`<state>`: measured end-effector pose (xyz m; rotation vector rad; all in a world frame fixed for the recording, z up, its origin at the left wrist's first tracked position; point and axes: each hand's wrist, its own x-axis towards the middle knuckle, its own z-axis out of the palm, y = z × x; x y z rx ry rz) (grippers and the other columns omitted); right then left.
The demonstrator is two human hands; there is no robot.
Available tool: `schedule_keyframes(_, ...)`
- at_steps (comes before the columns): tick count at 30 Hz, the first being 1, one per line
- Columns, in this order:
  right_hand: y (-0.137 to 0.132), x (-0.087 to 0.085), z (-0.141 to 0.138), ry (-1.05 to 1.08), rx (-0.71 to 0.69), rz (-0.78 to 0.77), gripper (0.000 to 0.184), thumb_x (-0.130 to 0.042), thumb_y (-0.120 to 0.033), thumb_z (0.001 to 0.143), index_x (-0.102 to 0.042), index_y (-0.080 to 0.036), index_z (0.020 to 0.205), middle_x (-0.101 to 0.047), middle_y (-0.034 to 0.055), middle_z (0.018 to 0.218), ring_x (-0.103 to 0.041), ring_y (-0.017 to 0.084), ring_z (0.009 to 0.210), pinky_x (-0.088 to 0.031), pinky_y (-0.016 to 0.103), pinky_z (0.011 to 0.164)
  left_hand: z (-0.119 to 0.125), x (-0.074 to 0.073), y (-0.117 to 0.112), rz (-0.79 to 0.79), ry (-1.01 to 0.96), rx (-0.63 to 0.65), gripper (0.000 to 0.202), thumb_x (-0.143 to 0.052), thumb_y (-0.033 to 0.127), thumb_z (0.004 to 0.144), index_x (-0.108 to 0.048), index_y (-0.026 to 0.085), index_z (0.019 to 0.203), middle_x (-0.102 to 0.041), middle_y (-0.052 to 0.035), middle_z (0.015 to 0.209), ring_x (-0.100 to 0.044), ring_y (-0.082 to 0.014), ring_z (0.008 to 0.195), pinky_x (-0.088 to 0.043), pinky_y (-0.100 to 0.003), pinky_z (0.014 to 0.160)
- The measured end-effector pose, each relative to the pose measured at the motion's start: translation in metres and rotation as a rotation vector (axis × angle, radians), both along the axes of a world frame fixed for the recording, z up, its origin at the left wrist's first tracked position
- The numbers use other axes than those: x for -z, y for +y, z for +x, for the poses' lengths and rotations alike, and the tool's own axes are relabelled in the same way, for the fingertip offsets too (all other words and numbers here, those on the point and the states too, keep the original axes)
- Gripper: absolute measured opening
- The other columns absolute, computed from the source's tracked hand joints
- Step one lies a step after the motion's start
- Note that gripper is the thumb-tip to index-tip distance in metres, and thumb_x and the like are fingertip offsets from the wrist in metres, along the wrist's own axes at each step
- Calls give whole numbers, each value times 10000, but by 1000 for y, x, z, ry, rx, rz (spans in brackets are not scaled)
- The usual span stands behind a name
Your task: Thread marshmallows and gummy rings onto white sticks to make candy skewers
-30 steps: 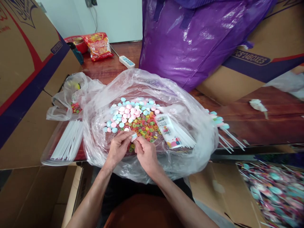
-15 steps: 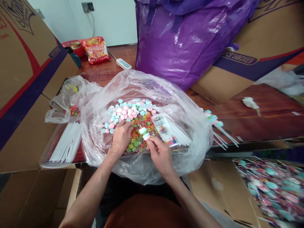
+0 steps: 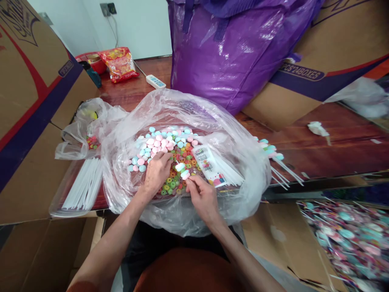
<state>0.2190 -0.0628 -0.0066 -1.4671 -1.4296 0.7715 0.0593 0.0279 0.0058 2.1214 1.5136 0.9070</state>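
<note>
My right hand (image 3: 203, 198) pinches the lower end of a candy skewer (image 3: 182, 170), a thin stick threaded with white, pink, blue and green sweets. Its bare tip points up and left. Just left of it, my left hand (image 3: 157, 172) hovers over the candy with fingertips drawn together; whatever they hold is hidden. Under both hands lie colourful gummy rings (image 3: 173, 184) in a large clear plastic bag (image 3: 194, 221) spread open. Pink, white and blue round sweets (image 3: 152, 146) are heaped behind my left hand. A printed packet (image 3: 209, 165) rests beside white sticks (image 3: 229, 172) on the right.
More white sticks (image 3: 82, 184) lie at left near a small plastic bag (image 3: 73, 142). Finished skewers (image 3: 278, 158) sit at the bag's right edge. A purple bag (image 3: 237, 52) and cardboard boxes (image 3: 33, 101) surround the table. Wrapped lollipops (image 3: 349, 239) fill a box below right.
My left hand has shifted slightly right, closer to the skewer. My right hand keeps its hold, nearly still. The whole view has slid a little.
</note>
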Motion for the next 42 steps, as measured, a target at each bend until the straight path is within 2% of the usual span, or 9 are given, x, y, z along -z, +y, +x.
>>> schedule_keyframes(3, 1, -2, -1, 18, -7, 3, 223, -510, -295, 960, -660, -188, 835, -581, -24, 628, -522, 109, 550, -394, 210, 547, -3, 1, 0, -150, -450, -66, 103, -631, 233, 851, -696, 197, 924, -689, -38, 895, -628, -166, 804, -493, -286, 770)
schedule_keyframes(5, 1, -5, -2, 37, -22, 15, 226, -515, -296, 960, -676, -185, 848, -573, -25, 621, -516, 108, 543, -403, 211, 552, -4, 0, -4, -284, -744, -92, 141, -690, 296, 813, -675, 182, 894, -670, -14, 838, -617, -141, 739, -495, -271, 734)
schedule_keyframes(8, 2, -8, -4, 34, -61, 40, 238, -520, -299, 962, -696, -185, 850, -565, -24, 615, -500, 110, 538, -409, 212, 553, -6, -7, -12, -391, -957, -84, 215, -767, 325, 750, -663, 173, 861, -648, 5, 814, -600, -114, 721, -485, -245, 725)
schedule_keyframes(16, 4, -10, -9, -74, -86, 72, 264, -500, -267, 971, -705, -184, 826, -638, 5, 665, -532, 119, 567, -405, 214, 543, -5, -4, -24, -342, -1006, -98, 243, -820, 319, 711, -692, 178, 863, -683, 0, 811, -607, -111, 756, -486, -228, 728)
schedule_keyframes(23, 4, -10, -12, -27, -116, 103, 244, -517, -280, 977, -695, -184, 840, -675, 19, 729, -577, 127, 615, -419, 213, 562, -12, -2, -29, -443, -1126, -175, 295, -809, 392, 733, -657, 178, 869, -739, -28, 855, -690, -161, 817, -534, -289, 769)
schedule_keyframes(26, 4, -11, -12, -33, -125, 76, 252, -509, -299, 982, -694, -195, 846, -678, 19, 732, -581, 135, 619, -416, 220, 559, -15, -4, -31, -459, -1104, -179, 312, -840, 379, 693, -657, 172, 837, -754, -37, 860, -704, -170, 829, -542, -295, 787)
schedule_keyframes(33, 6, -10, -11, -129, -135, 91, 277, -499, -296, 981, -669, -200, 785, -639, 0, 661, -534, 125, 573, -407, 228, 587, -20, -3, -37, -498, -1040, -147, 311, -783, 448, 755, -661, 166, 804, -759, -57, 896, -710, -181, 842, -566, -300, 774)
schedule_keyframes(38, 7, -9, -14, -148, -148, 146, 276, -485, -263, 982, -624, -197, 752, -583, -14, 623, -501, 115, 544, -384, 230, 573, -21, -9, -37, -580, -1156, -174, 434, -861, 370, 672, -615, 190, 981, -732, -20, 847, -703, -162, 837, -569, -287, 774)
schedule_keyframes(42, 4, -8, -18, -133, -164, 182, 292, -454, -257, 994, -590, -200, 742, -564, -15, 620, -505, 113, 547, -390, 229, 576, -20, -12, -42, -684, -1206, -177, 486, -860, 334, 679, -582, 205, 1056, -666, 32, 825, -673, -110, 808, -565, -248, 771)
